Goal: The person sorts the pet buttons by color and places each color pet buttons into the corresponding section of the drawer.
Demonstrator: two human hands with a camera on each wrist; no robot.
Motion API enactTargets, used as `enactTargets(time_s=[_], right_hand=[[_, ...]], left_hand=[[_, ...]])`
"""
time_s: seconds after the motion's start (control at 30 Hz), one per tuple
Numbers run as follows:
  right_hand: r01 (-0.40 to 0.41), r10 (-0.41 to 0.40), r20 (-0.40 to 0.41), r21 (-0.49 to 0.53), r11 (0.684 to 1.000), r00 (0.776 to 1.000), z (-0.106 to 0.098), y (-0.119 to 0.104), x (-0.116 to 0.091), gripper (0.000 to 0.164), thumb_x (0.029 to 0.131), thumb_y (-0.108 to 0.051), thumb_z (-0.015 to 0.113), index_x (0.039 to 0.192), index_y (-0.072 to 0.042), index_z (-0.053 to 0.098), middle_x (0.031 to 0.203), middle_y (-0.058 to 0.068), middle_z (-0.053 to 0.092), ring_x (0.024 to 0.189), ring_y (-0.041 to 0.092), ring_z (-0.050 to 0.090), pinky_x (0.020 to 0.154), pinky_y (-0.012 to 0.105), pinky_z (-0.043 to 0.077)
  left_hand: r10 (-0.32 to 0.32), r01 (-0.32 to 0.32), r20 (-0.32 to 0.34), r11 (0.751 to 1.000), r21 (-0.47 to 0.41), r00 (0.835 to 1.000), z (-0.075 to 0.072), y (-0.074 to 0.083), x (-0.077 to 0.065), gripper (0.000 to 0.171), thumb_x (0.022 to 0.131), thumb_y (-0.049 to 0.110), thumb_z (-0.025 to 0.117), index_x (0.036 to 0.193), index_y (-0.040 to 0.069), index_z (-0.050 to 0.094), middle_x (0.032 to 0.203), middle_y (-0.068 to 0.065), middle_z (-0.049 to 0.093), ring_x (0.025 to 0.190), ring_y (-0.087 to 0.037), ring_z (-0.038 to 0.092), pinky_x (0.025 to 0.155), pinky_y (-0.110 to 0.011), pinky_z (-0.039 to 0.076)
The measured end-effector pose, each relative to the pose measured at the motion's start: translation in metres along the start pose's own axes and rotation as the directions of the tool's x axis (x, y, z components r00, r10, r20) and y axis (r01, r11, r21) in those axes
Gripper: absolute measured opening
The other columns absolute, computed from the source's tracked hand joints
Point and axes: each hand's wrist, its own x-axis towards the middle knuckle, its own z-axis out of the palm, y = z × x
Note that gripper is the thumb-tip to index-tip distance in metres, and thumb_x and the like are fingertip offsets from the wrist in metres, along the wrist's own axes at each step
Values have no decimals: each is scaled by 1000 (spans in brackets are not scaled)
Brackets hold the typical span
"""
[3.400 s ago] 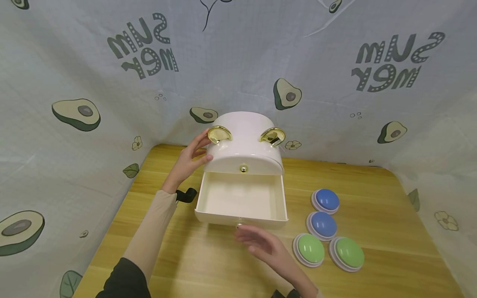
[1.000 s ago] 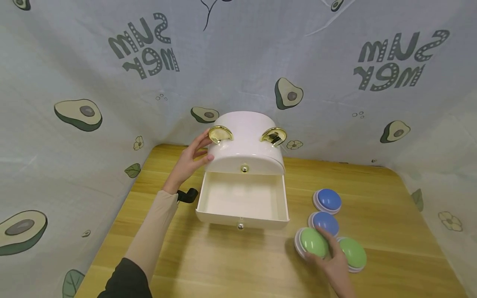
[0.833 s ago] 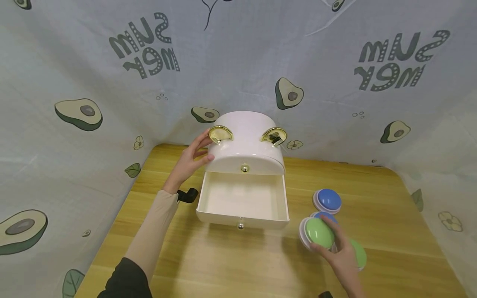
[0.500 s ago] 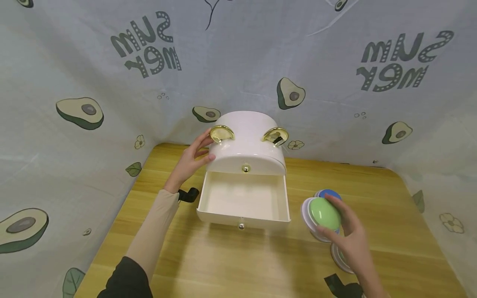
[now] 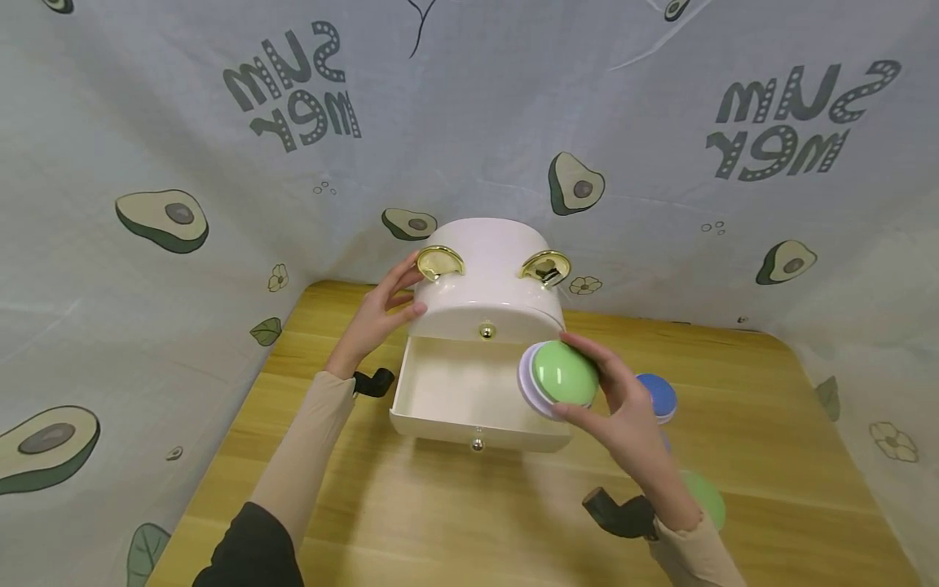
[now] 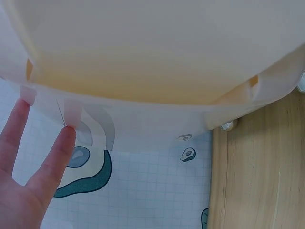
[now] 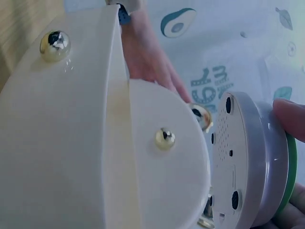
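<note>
A white drawer box point(image 5: 490, 281) with gold ears stands on the table, its lower drawer point(image 5: 451, 379) pulled out and bare inside. My left hand point(image 5: 372, 324) rests against the box's left side, thumb toward the front. In the left wrist view, straight fingertips point(image 6: 66, 136) touch the glossy white wall. My right hand point(image 5: 632, 420) grips a green-domed buzzer button point(image 5: 565, 373) by its edge, above the drawer's right side and tilted. The right wrist view shows the buzzer's white underside point(image 7: 233, 157), with speaker holes and dark feet, near the box front.
To the right of the box, a blue buzzer button point(image 5: 658, 395) lies on the wooden table point(image 5: 770, 440). Another green one point(image 5: 704, 496) sits partly behind my right wrist, and a second blue one is mostly hidden. An avocado-print cloth point(image 5: 469, 106) hangs close behind.
My right hand came from the drawer knob to the buttons, took hold of the nearer-left green buzzer button, lifted it and carried it left over the drawer. My left hand stayed on the box.
</note>
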Motion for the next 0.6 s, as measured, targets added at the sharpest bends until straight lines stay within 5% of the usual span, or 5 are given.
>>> enactTargets(time_s=[0.17,0.4,0.6], right_hand=[[-60,60,42,10,998,997,24,8,16,73,73,14,75,138,-3,48,139,10,47,127,19,43,107,24,30],[-90,88,112,15,996,990,58,17,31,74,72,4,81,137,-7,49,140,6,48,130,21,41,111,44,26],[-92,93,145,-9,996,985,82,27,42,73,69,3,83,134,-6,52,136,7,52,128,19,44,108,37,33]], left_hand=[[-4,4,1,1000,2,1000,0,0,0,71,91,-5,61,151,3,24,140,-25,44,131,-35,39,104,-56,33],[-10,10,-2,1000,-3,1000,0,2,1,71,91,-6,60,151,3,24,140,-25,44,131,-36,39,104,-55,33],[-11,11,-3,1000,-2,1000,1,1,1,71,91,-7,59,151,3,24,140,-25,44,131,-35,39,104,-55,33]])
